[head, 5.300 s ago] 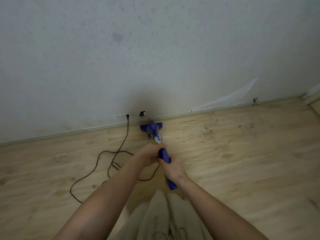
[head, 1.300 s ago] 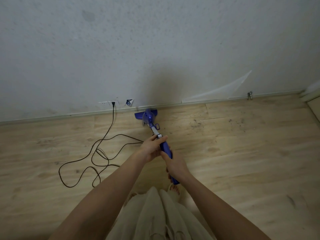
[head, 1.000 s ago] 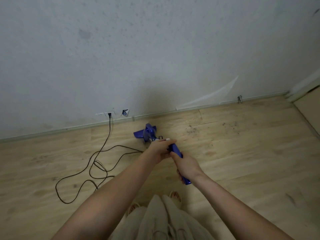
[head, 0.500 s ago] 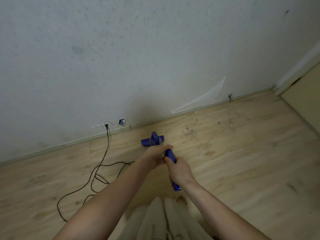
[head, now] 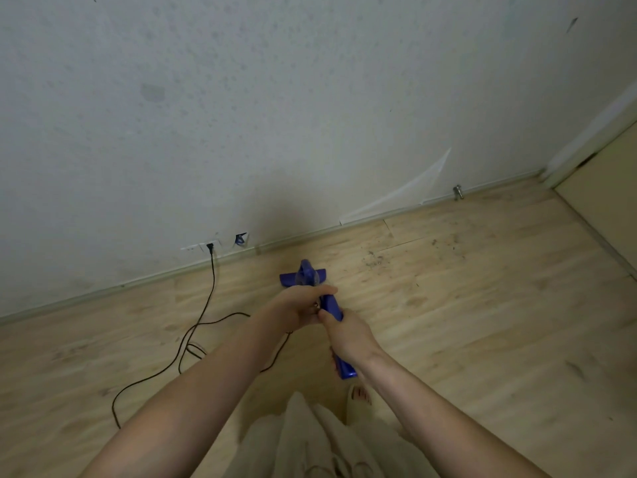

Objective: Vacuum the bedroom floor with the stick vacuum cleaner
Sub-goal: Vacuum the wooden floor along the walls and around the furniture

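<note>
black cord is trailing from the wall socket and looping over the wooden floor left of the arms, while dirt specks are lying right of the blue stick vacuum. the vacuum is running lengthwise away from the person, its head pointing at the wall's baseboard. left hand and right hand are both wrapping their fingers around its handle, though motion blur is softening the grip.

The stick vacuum cleaner looks like smooth blue plastic. The floor is pale, matt wood-grain planking; the wall is rough, speckled plaster; the trousers are soft beige cloth.
</note>
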`<state>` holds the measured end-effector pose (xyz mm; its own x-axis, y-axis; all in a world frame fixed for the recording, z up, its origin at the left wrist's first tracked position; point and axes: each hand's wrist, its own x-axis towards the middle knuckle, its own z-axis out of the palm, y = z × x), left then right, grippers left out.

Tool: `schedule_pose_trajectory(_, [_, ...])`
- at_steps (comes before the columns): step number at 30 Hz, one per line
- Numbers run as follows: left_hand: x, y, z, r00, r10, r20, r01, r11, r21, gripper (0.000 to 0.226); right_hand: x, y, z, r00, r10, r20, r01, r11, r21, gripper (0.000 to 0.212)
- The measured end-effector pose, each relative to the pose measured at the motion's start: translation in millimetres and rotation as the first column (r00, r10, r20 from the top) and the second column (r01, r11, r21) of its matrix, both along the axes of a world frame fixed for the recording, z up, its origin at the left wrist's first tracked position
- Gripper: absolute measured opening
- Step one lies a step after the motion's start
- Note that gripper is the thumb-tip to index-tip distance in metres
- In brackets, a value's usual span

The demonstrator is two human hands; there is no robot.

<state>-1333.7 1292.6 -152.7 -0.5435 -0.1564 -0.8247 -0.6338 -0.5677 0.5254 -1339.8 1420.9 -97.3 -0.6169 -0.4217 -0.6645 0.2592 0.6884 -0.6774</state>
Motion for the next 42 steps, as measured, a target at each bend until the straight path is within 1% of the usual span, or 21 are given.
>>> schedule_pose_trajectory(3, [-8.4,1.5,-3.2,0.999,0.045,-0.013,-0.045,0.999,0.001,0.028,-10.8,-4.7,-9.5,0.998,0.047,-0.036,-0.047,0.999,0.000,0.020])
schedule_pose_trajectory(6, [-15.9,6.1,-8.0,0.985,0.170,-0.041,-0.170,0.985,0.013,0.012,-22.1,-8.2,-22.3,0.993,0.114,-0.043,-0.114,0.993,-0.007,0.018])
schedule_pose_trajectory(8, [-25.8,5.6,-10.8,0.971,0.230,-0.060,-0.229,0.973,0.016,0.008,-34.7,-12.0,-29.7,0.990,0.140,-0.025,-0.141,0.990,-0.025,0.014])
schedule_pose_trajectory(11, [-49.7,3.5,-10.6,0.961,0.271,-0.057,-0.271,0.963,0.006,0.003,-64.1,-13.3,-33.2,0.989,0.150,0.014,-0.149,0.987,-0.054,0.016])
schedule_pose_trajectory(13, [-68.6,6.9,-8.7,0.956,0.290,-0.041,-0.290,0.957,0.001,0.006,-88.2,-8.4,-31.0,0.982,0.179,0.055,-0.176,0.983,-0.055,0.017])
schedule_pose_trajectory(15, [-88.3,14.3,-8.3,0.951,0.309,-0.028,-0.309,0.951,-0.007,0.014,-111.5,-1.2,-27.9,0.976,0.199,0.086,-0.194,0.979,-0.066,0.018])
schedule_pose_trajectory(19, [-121.6,25.3,-9.7,0.936,0.349,-0.037,-0.349,0.937,0.012,0.018,-154.6,10.0,-32.2,0.951,0.306,-0.029,-0.308,0.950,-0.047,0.027])
schedule_pose_trajectory(22, [-133.7,26.8,-3.9,0.939,0.340,-0.057,-0.339,0.940,0.038,0.015,-176.3,13.6,-35.8,0.940,0.340,-0.031,-0.341,0.939,-0.047,0.026])
schedule_pose_trajectory(26, [-135.0,25.8,-3.9,0.941,0.337,-0.043,-0.336,0.942,0.020,0.019,-177.4,10.8,-38.1,0.942,0.336,-0.001,-0.335,0.941,-0.033,0.026])
schedule_pose_trajectory(30, [-134.9,16.7,-6.1,0.946,0.323,-0.035,-0.324,0.946,-0.027,0.029,-171.4,2.1,-34.9,0.956,0.286,0.059,-0.283,0.958,-0.047,0.026])
schedule_pose_trajectory(33, [-129.7,9.4,-4.9,0.950,0.309,-0.033,-0.310,0.950,-0.022,0.031,-164.4,-4.0,-31.4,0.957,0.279,0.072,-0.276,0.960,-0.054,0.026])
schedule_pose_trajectory(35, [-127.1,8.3,-4.1,0.950,0.310,-0.030,-0.311,0.950,-0.024,0.031,-161.0,-6.9,-28.4,0.955,0.290,0.062,-0.288,0.957,-0.036,0.026])
schedule_pose_trajectory(38, [-126.1,9.4,-2.0,0.945,0.324,-0.037,-0.323,0.946,0.013,0.024,-163.7,-6.5,-19.3,0.950,0.310,0.020,-0.310,0.951,-0.006,0.024])
schedule_pose_trajectory(42, [-128.3,5.6,-0.2,0.966,0.259,-0.009,-0.259,0.966,0.014,0.023,-168.9,-3.1,-10.5,0.948,0.314,0.053,-0.313,0.949,-0.021,0.025])
